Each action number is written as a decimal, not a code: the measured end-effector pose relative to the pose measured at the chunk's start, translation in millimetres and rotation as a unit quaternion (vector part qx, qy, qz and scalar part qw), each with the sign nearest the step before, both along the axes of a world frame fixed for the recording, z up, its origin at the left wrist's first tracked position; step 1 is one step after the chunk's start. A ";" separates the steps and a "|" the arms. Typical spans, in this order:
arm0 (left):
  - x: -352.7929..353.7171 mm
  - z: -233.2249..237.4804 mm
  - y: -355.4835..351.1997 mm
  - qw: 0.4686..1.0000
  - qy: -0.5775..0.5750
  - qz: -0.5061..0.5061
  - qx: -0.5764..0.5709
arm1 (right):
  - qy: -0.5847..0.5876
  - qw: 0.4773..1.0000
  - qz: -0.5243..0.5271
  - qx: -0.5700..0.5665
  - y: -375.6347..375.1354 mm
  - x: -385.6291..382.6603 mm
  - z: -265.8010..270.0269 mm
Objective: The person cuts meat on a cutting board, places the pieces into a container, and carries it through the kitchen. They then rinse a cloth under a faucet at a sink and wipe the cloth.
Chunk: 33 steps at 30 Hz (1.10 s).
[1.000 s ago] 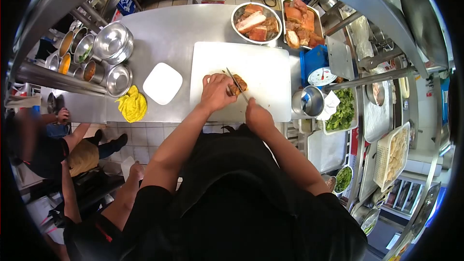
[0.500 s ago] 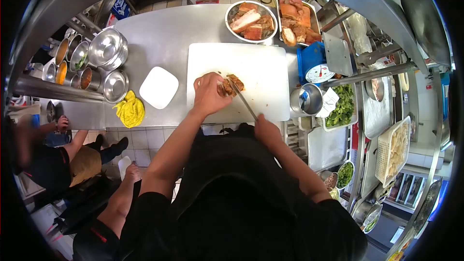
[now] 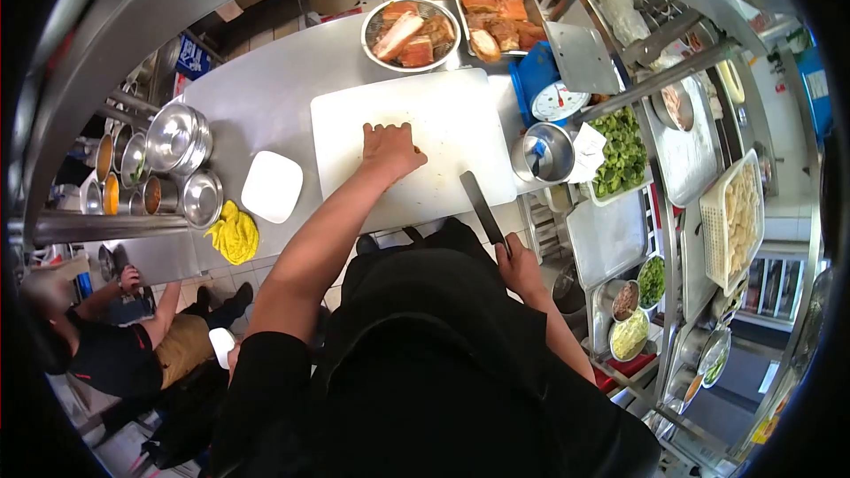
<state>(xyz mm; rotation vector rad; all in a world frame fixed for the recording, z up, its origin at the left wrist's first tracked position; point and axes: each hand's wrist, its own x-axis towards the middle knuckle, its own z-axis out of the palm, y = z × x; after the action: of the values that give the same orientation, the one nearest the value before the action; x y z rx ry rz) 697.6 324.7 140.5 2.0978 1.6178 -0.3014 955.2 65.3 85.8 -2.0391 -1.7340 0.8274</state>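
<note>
On the white cutting board (image 3: 465,115), my left hand (image 3: 392,152) is closed palm-down over browned cut meat (image 3: 417,150). Almost all of that meat is hidden under the palm and fingers; only a sliver shows at the thumb side. A kitchen knife (image 3: 481,204) is in my right hand (image 3: 522,271), which is wrapped round its handle near the board's front right corner. The blade points up and left, its tip over the board and apart from the meat. Small crumbs lie on the board around my left hand.
A white square plate (image 3: 272,187) and yellow cloth (image 3: 234,234) lie left of the board, near steel bowls (image 3: 174,135). Behind are a bowl of meat chunks (image 3: 411,36) and a meat tray (image 3: 501,13). A scale (image 3: 560,101) stands right. Co-workers (image 3: 133,341) are at lower left.
My right hand has drawn the knife off the meat, down and to the right. My left hand has turned palm-down over the meat. The whole view has shifted and tilted.
</note>
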 end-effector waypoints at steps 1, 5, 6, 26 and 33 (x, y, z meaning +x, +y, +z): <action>6.0 -1.2 -1.0 1.000 0.001 -0.006 -0.001 | 0.008 1.000 -0.006 0.012 -2.6 1.4 -3.6; 24.9 -4.6 -21.0 0.994 -0.061 -0.009 0.087 | 0.018 0.999 -0.046 -0.008 -3.9 1.8 -4.1; 26.6 -5.5 -29.9 0.988 -0.088 -0.019 0.128 | 0.021 0.998 -0.053 -0.007 -4.3 4.4 -6.0; -11.4 -23.0 -38.4 0.994 -0.008 0.050 0.093 | 0.033 0.999 -0.010 -0.008 43.3 -14.1 -9.6; -51.0 -26.3 -48.6 0.965 -0.142 0.160 0.148 | -0.001 0.999 -0.043 0.012 45.4 2.7 -1.6</action>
<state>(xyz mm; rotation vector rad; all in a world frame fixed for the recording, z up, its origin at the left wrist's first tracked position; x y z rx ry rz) 646.5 276.1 114.1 1.9251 1.8712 0.3540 957.8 110.7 84.2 -2.0828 -1.6357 0.7741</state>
